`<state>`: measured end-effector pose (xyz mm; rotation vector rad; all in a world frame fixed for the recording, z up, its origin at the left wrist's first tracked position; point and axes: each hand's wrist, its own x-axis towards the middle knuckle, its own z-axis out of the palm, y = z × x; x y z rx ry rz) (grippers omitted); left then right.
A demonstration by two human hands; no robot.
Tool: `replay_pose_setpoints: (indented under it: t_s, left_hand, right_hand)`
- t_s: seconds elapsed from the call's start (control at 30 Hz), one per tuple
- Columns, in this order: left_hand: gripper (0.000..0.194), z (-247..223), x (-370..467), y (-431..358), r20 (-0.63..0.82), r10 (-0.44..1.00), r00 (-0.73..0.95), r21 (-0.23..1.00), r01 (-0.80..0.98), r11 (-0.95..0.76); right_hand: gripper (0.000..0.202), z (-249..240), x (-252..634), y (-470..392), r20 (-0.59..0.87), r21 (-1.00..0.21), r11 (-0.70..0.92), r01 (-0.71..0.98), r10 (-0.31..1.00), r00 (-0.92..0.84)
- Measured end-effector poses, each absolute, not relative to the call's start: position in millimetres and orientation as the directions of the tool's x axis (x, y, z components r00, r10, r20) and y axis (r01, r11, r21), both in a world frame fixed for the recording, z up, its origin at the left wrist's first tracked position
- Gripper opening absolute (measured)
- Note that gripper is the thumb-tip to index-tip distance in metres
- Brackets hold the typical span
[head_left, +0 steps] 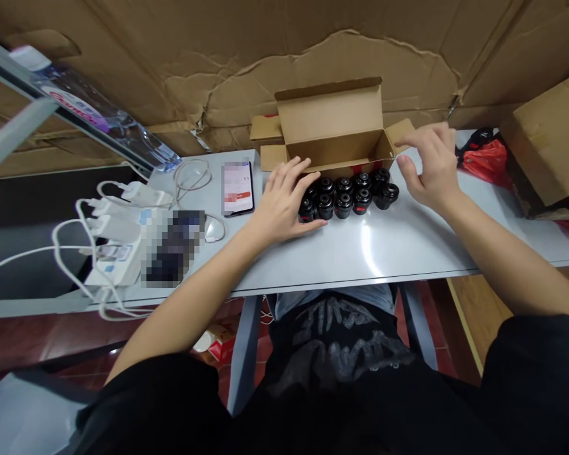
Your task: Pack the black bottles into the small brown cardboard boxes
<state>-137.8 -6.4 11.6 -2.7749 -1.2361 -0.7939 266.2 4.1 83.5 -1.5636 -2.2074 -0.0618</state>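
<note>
Several black cylindrical parts (343, 205) stand upright in two rows on the light table, some with red marks. Behind them is an open cardboard box (331, 148), its lid raised and side flaps spread. My left hand (287, 202) is at the left end of the rows, fingers spread, thumb in front of the leftmost parts. My right hand (431, 161) hovers beside the box's right flap, to the right of the rows, fingers curved and apart with nothing between them.
Left on the table (393, 253) lie a phone (238, 188), a blurred-out dark object (174, 248), and a power strip (118, 265) with white cables. A water bottle (104, 117) leans at far left. Rightward are a red bag (487, 163) and a larger carton (549, 142).
</note>
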Motion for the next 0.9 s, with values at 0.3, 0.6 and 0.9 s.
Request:
replay_pose_setpoints:
  t_s: [0.3, 0.6, 0.9]
  left_hand:
    - [0.118, 4.7, -134.1, 8.4, 0.390, 0.725, 0.568, 0.328, 0.650, -0.686]
    - [0.122, -12.3, -134.4, 12.4, 0.482, 0.713, 0.510, 0.355, 0.630, -0.691]
    - [0.111, -0.3, -150.6, 3.3, 0.577, 0.697, 0.425, 0.326, 0.663, -0.674]
  right_hand:
    - [0.098, 32.4, 251.1, 49.7, 0.608, -0.224, 0.590, 0.776, 0.707, -0.362]
    - [0.099, 28.4, 267.5, 42.6, 0.532, -0.233, 0.684, 0.692, 0.685, -0.498]
    - [0.092, 47.3, 266.8, 16.2, 0.498, -0.214, 0.690, 0.691, 0.686, -0.530]
